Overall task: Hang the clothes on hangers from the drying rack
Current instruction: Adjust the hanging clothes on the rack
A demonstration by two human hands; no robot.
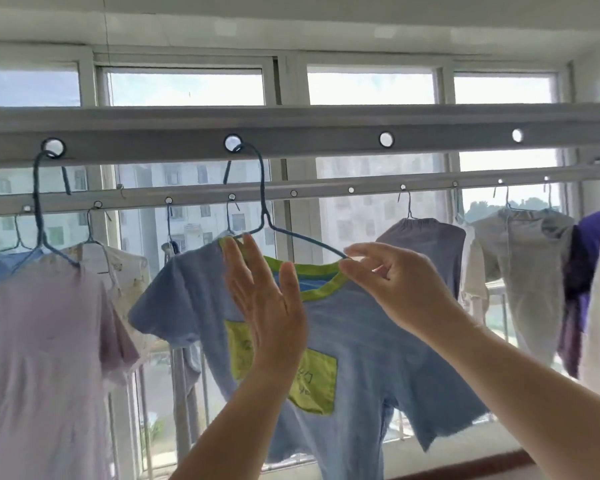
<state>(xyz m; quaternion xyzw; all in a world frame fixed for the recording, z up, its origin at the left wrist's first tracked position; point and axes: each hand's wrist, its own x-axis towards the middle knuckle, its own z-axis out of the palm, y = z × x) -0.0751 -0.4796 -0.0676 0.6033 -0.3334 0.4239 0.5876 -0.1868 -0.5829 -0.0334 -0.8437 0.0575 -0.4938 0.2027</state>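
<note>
The blue shirt [354, 341] hangs on a hanger [291, 233] hooked in the near rack bar [309, 140] — its hem cut off below. Left hand [260, 299] open, flat against it; right hand [392, 282] pinches the collar (hanger's right end hidden).

The green patch [314, 379] on the front of the blue T-shirt [371, 341], at the frame's lower middle, carries dark handwritten marks too blurred to read. No other writing shows.
</note>
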